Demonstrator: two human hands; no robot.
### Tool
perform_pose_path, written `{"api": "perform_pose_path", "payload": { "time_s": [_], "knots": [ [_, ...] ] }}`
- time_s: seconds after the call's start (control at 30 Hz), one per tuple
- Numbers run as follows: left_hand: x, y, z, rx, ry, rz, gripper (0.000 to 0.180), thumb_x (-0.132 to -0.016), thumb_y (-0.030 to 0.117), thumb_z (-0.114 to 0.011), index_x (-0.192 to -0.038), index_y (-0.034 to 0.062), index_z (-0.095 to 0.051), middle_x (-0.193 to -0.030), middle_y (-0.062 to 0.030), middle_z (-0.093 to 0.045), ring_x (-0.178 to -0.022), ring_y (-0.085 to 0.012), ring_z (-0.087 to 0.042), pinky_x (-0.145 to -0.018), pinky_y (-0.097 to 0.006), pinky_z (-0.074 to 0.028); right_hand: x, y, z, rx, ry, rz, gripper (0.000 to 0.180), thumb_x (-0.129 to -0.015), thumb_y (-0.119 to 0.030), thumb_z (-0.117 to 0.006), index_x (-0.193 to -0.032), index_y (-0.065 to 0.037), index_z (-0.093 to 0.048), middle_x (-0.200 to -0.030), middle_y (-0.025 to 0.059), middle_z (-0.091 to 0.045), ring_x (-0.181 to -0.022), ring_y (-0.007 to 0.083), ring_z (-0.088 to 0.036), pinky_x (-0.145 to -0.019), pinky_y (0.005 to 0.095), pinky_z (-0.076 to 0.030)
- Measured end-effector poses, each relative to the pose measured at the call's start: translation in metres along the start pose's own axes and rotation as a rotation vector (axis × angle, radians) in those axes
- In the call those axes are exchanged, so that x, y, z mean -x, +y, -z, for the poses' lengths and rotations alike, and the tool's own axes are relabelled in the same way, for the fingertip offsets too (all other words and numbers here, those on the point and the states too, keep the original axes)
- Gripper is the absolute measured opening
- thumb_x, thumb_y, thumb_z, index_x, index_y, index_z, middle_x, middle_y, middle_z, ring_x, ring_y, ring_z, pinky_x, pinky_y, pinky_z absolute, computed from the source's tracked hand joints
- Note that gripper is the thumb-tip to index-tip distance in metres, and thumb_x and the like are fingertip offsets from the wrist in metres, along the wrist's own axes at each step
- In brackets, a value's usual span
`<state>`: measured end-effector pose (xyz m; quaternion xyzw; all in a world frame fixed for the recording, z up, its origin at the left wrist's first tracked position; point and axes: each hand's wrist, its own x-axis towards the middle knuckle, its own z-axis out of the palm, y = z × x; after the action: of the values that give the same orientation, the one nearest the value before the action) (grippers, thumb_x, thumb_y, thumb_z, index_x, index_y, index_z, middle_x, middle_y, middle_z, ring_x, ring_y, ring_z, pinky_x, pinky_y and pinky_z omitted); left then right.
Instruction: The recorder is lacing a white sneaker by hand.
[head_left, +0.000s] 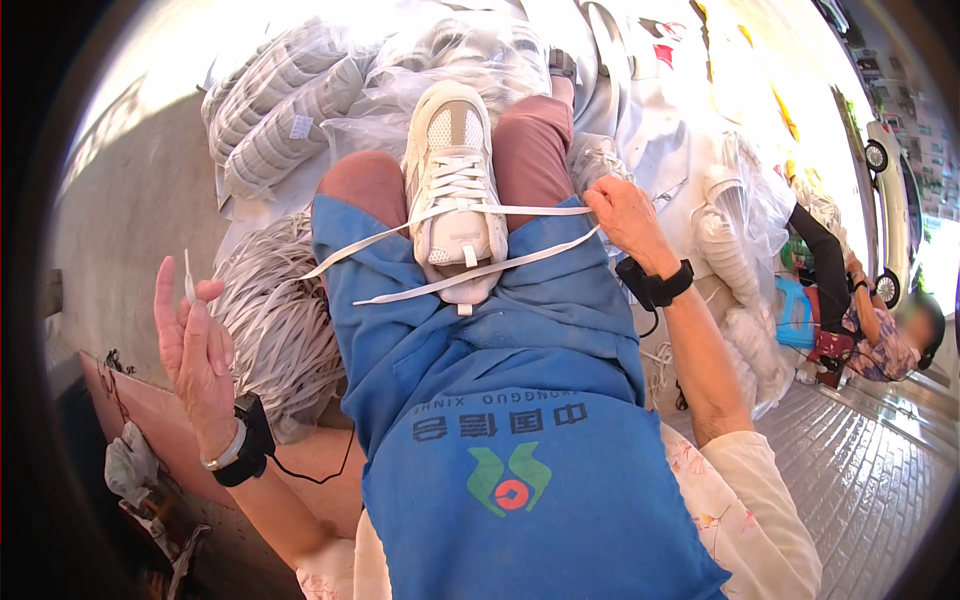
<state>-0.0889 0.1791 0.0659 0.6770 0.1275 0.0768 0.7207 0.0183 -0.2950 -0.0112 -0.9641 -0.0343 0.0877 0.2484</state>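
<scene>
A white sneaker (455, 190) with beige panels lies between my knees on the blue apron, its toe pointing away from me. Its white lace (540, 210) is threaded through several rows of eyelets. My right hand (630, 225) pinches this lace to the right of the shoe, pulling one stretch fairly straight. One loose lace end (400, 295) lies across the apron. Off to the left, my left hand (195, 345) is raised with the index finger up, and a thin white pointed piece (188, 280) sticks out above the thumb. Whether it is a lace tip or a tool I cannot tell.
A big bundle of white laces (275, 320) lies left of my knees. Plastic-wrapped stacks of white shoes (290, 110) stand beyond it, and more bagged shoes (730, 250) lie to the right. Another person (885, 335) sits at far right by a blue stool (795, 312).
</scene>
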Motion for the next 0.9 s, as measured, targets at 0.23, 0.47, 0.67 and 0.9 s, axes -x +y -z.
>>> {"api": "perform_pose_path", "payload": {
  "time_s": [0.23,0.47,0.67,0.9],
  "knots": [
    [-0.002,-0.028,-0.123,-0.299,-0.388,0.194,0.021,-0.099,0.017,-0.051,-0.107,0.0026,-0.063,-0.080,-0.0036,-0.068,-0.052,-0.0048,-0.048,-0.049,-0.021,-0.040,0.027,-0.093,0.032,-0.368,-0.106,0.281,0.008,-0.083,-0.007,-0.063,-0.089,-0.002,-0.066,-0.083,0.0122,-0.062,-0.072,0.0290,-0.061,-0.062,0.0355,-0.048],
    [-0.012,-0.035,-0.148,-0.864,-0.379,-0.009,0.018,-0.093,0.019,-0.057,-0.095,0.0027,-0.064,-0.067,-0.0128,-0.063,-0.061,-0.0240,-0.064,-0.059,-0.034,-0.048,0.041,-0.139,-0.018,-0.139,-0.233,0.668,0.017,-0.080,-0.008,-0.069,-0.093,-0.005,-0.058,-0.094,0.0091,-0.053,-0.068,0.0310,-0.060,-0.058,0.0371,-0.051],
    [-0.019,-0.027,-0.152,-0.773,-0.371,0.165,0.020,-0.092,0.020,-0.058,-0.094,0.0022,-0.066,-0.072,-0.0146,-0.064,-0.064,-0.0281,-0.062,-0.062,-0.036,-0.048,0.047,-0.156,-0.040,0.225,-0.185,0.833,0.016,-0.072,-0.009,-0.065,-0.085,-0.003,-0.059,-0.087,0.0073,-0.051,-0.066,0.0185,-0.059,-0.050,0.0295,-0.049],
    [-0.026,-0.040,-0.143,-0.692,-0.362,0.073,0.023,-0.091,0.019,-0.059,-0.099,-0.0014,-0.067,-0.079,-0.0141,-0.068,-0.069,-0.0192,-0.064,-0.065,-0.030,-0.050,0.053,-0.176,-0.075,0.360,-0.142,0.880,0.022,-0.074,-0.013,-0.062,-0.091,-0.001,-0.063,-0.083,0.0051,-0.052,-0.077,0.0137,-0.054,-0.046,0.0258,-0.047]
  ]
}}
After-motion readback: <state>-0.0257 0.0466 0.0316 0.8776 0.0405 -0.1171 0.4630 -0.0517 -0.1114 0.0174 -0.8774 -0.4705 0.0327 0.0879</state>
